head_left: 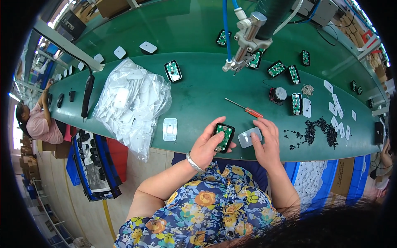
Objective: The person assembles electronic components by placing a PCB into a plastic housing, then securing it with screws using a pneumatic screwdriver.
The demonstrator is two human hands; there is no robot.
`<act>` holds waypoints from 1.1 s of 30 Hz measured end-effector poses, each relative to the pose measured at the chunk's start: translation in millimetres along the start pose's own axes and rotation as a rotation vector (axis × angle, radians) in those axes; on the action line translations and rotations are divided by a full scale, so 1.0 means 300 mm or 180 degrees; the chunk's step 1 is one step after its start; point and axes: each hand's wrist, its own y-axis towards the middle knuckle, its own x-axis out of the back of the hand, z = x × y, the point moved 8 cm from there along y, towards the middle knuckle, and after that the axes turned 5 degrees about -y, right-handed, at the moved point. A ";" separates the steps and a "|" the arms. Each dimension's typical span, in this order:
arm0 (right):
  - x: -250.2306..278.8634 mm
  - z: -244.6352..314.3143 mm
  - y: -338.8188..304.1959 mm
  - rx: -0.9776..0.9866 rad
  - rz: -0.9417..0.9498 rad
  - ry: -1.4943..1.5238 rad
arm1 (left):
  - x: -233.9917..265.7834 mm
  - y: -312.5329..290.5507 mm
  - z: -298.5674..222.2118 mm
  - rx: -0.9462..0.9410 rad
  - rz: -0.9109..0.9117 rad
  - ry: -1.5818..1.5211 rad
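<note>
My left hand [203, 147] is closed around a small black plastic case [226, 142] with a green circuit board inside, the thumb lying over the board. Between the thumb and fingers of my right hand [268, 142] is a translucent plastic cover [245, 139], close to the table's near edge. A screwdriver [253, 112] with a red handle lies just beyond both hands. Left of them, flat on the green table, rests a clear moulded plastic piece [170, 129].
A large bag of white plates [131, 99] covers the left table. Overhead hangs a metal nozzle fixture [248, 39]; a hand tool [87, 96] hangs left. Several board-filled cases [296, 104], black small parts [320, 131] and white plates [340, 111] lie right. Someone [39, 120] sits far left.
</note>
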 end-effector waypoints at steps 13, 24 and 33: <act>-0.165 0.089 -0.050 -0.1363 0.0423 0.3652 | -0.050 -0.020 -0.012 -0.1077 0.0030 0.1257; -0.197 0.071 -0.054 -0.1640 0.0606 0.3909 | -0.037 0.001 -0.002 -0.0689 0.0000 0.0745; -0.224 0.061 -0.075 -0.1781 0.0664 0.3791 | -0.034 0.002 0.011 -0.0670 -0.0046 0.1035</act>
